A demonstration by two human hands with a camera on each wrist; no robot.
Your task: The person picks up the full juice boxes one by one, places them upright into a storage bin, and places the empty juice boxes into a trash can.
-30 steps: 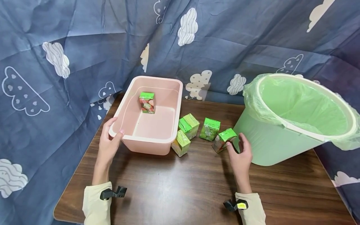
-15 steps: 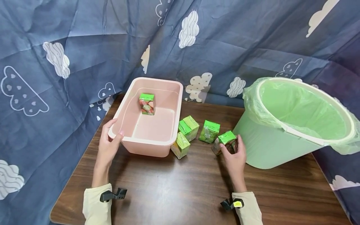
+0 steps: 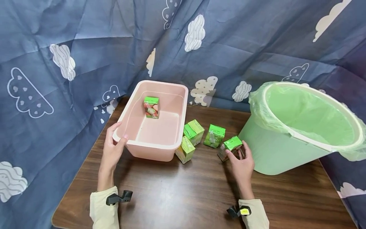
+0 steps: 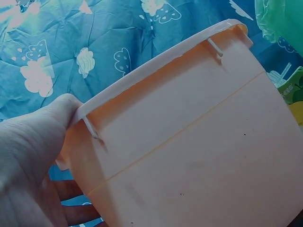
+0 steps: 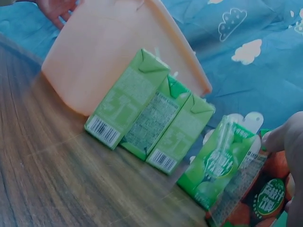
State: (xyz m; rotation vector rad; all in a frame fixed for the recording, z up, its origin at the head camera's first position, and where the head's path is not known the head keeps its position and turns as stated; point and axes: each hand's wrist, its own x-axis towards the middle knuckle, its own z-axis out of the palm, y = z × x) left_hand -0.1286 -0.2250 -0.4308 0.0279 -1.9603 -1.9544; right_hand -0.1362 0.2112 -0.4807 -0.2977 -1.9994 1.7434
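The left hand (image 3: 112, 152) grips the pink tub (image 3: 150, 153) at its near left corner, thumb over the rim; in the left wrist view its fingers pass behind the wall and show only in part. That view also trims a carton at its right edge.

The right hand (image 3: 242, 163) has its grip round the red carton (image 3: 233, 142), thumb on one side and fingers on the other. This carton is on the bench (image 3: 168, 194), just left of the bin (image 3: 275, 149); the hand covers much of its front. In the right wrist view its foot is cut off, as is most of the hand.

Beside it stands a green carton (image 3: 214, 136). Further left, three more stand side by side, two pale ones and, between them, a green one partly hidden from above; the tub's rim overlaps their left edges.

Another carton (image 3: 151, 109) is inside the tub at the far left; whether it leans on the wall I cannot tell. The bin's bottom is out of sight, and its bag (image 3: 257, 108) runs off the right edge.
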